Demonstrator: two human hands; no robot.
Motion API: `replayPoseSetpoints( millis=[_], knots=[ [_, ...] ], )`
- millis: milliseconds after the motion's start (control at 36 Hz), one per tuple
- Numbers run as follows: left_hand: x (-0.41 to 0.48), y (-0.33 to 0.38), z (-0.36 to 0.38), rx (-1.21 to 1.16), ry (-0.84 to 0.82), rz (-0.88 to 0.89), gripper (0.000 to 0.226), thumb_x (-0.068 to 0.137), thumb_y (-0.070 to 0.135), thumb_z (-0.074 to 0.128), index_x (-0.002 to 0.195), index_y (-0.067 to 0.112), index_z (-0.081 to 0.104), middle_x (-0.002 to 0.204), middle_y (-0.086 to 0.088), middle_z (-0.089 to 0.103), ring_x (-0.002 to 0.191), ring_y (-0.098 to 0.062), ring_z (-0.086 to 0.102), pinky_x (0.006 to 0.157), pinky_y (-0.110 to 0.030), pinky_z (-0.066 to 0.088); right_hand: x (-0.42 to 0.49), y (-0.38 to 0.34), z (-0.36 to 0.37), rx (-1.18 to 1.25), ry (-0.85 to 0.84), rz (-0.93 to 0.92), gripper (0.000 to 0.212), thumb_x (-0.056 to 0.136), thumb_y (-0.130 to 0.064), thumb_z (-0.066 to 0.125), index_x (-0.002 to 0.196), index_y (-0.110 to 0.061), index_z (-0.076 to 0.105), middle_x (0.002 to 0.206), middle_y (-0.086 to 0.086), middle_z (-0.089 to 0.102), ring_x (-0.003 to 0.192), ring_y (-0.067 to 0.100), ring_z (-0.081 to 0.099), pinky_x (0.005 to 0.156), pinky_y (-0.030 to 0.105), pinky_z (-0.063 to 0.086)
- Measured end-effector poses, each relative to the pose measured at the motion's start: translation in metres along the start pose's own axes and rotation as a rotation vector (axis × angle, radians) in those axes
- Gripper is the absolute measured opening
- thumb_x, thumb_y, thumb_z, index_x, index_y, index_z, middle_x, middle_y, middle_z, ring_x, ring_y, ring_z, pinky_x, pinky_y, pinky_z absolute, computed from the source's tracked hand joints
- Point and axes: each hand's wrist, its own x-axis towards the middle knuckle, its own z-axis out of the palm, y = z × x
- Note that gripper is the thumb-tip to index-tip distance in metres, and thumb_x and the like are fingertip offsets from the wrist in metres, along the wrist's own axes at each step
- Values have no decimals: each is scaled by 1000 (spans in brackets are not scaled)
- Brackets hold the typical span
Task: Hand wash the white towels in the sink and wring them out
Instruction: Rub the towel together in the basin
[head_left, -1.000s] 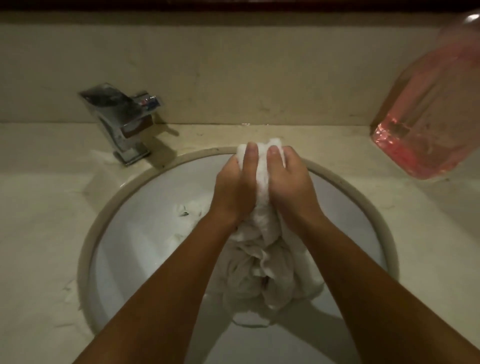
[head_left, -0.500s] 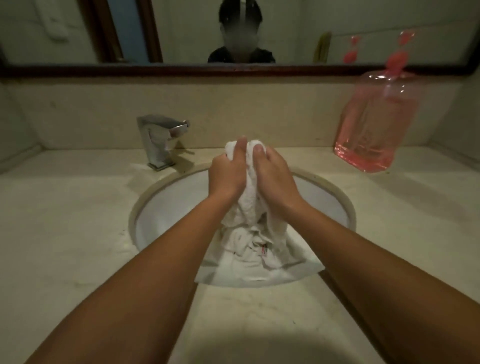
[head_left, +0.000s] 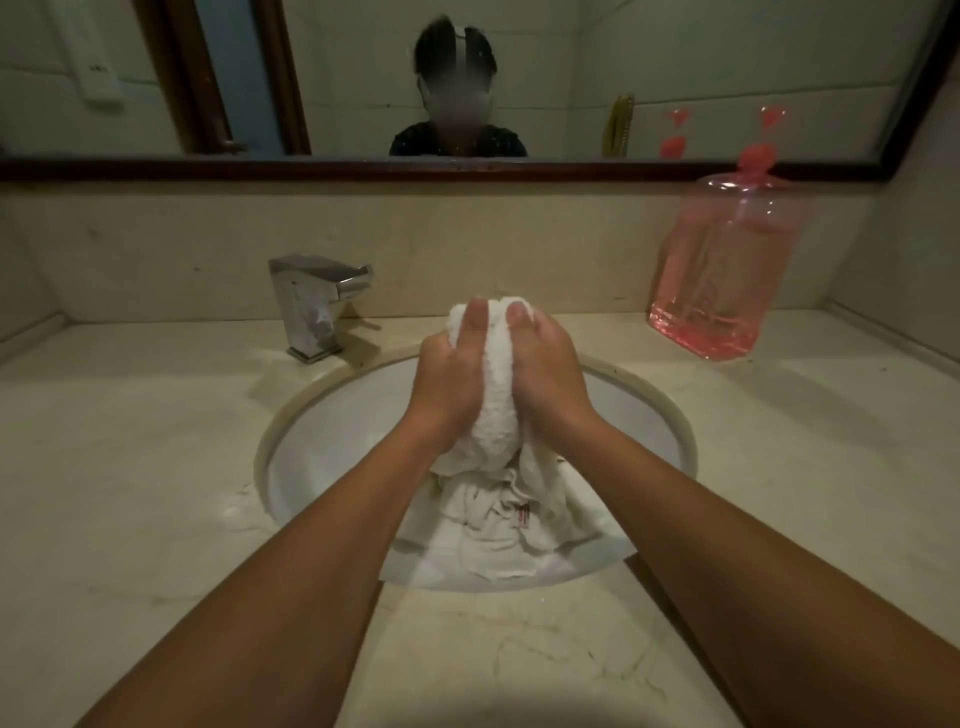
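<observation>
A white towel (head_left: 496, 395) is bunched upright between my two hands above the round white sink (head_left: 322, 431). My left hand (head_left: 452, 379) grips its left side, thumb up along the cloth. My right hand (head_left: 545, 374) grips the right side the same way. The towel's top pokes out above my thumbs. Its lower part hangs down into a crumpled heap of white towel (head_left: 498, 530) lying at the sink's near side, with a small red-marked label showing.
A chrome tap (head_left: 311, 306) stands behind the sink on the left. A clear bottle of pink liquid (head_left: 722, 270) stands on the beige counter (head_left: 130, 467) at the back right. A dark-framed mirror (head_left: 467, 169) runs along the wall above.
The view has pulled back and tilted up, bringing the mirror into sight. My hands have kept their grip on the bunched towel, now held a little higher over the sink.
</observation>
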Motion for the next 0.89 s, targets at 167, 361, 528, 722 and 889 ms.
replayPoseSetpoints(
  millis=[167,361,528,722,889],
  knots=[
    [13,-10,1,-25,59,-12,54,106,58,48,76,18,70,67,8,71,59,-2,68,56,-19,52,0,8,-3,-9,-73,33,37,116,-37,40,111,-18,71,108,2,77,99,16,74,89,38,60],
    [31,-14,-20,-556,-29,-315,104,71,94,62,131,9,68,124,-24,74,113,-42,73,101,-63,56,2,12,-23,105,-361,162,41,97,-50,73,131,-28,65,119,-5,78,105,14,77,96,42,63],
    [14,6,-33,-789,-240,-236,89,85,78,52,132,5,69,136,-25,68,125,-43,66,105,-60,54,6,1,-40,146,-380,257,38,85,-28,88,117,-11,76,99,3,83,90,21,81,74,36,66],
    [5,-8,-21,-326,-156,-23,110,46,99,73,121,19,72,118,-5,79,115,-26,74,97,-45,61,16,-15,-33,719,-145,273,42,94,-21,79,129,0,68,118,19,79,109,36,77,99,54,60],
    [-1,-2,-13,-238,-137,-83,55,83,64,79,117,21,72,105,0,82,101,-21,79,81,-34,64,18,-3,-25,484,-112,235,40,95,-36,80,125,-11,73,109,8,82,102,26,80,95,49,63]
  ],
)
